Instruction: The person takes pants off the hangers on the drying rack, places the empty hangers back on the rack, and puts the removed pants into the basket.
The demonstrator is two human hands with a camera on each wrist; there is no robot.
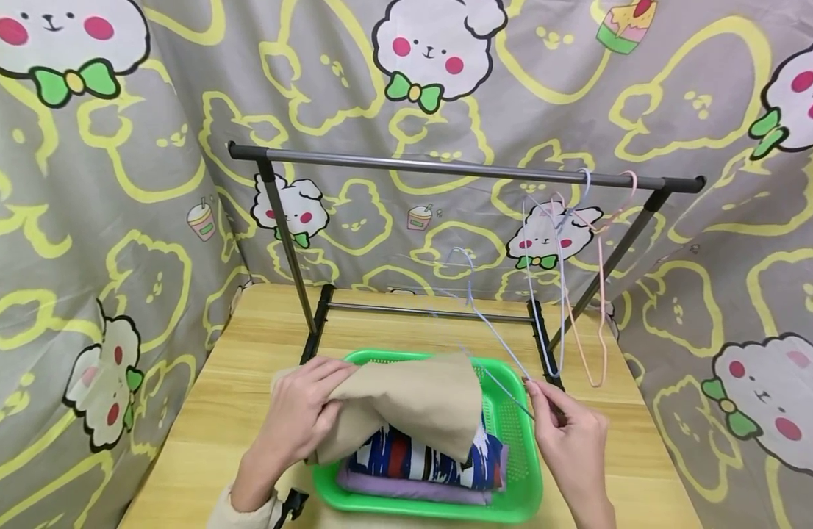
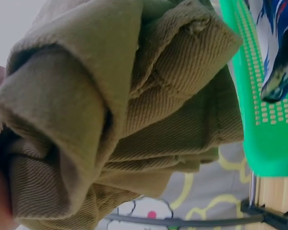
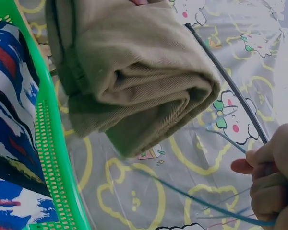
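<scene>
My left hand (image 1: 299,413) grips a folded khaki garment (image 1: 423,400) and holds it over the green basket (image 1: 531,481). Seen from the left wrist, the thick ribbed folds of this khaki cloth (image 2: 81,110) fill much of the view. On the other side, my right hand (image 1: 572,437) pinches a light blue wire hanger (image 1: 501,342) by one end, its hook pointing toward the rack. The right wrist view has the hanger (image 3: 216,209) running from the curled fingers toward the khaki folds. Part of the hanger is hidden behind the cloth.
In the basket lie a blue, red and white patterned cloth (image 1: 433,466) and a purple cloth (image 1: 413,488). Behind stands a grey metal rack (image 1: 406,167); a blue hanger (image 1: 560,308) and a pink hanger (image 1: 603,301) hang at its right end. Patterned curtains (image 1: 353,95) surround the wooden table (image 1: 201,433).
</scene>
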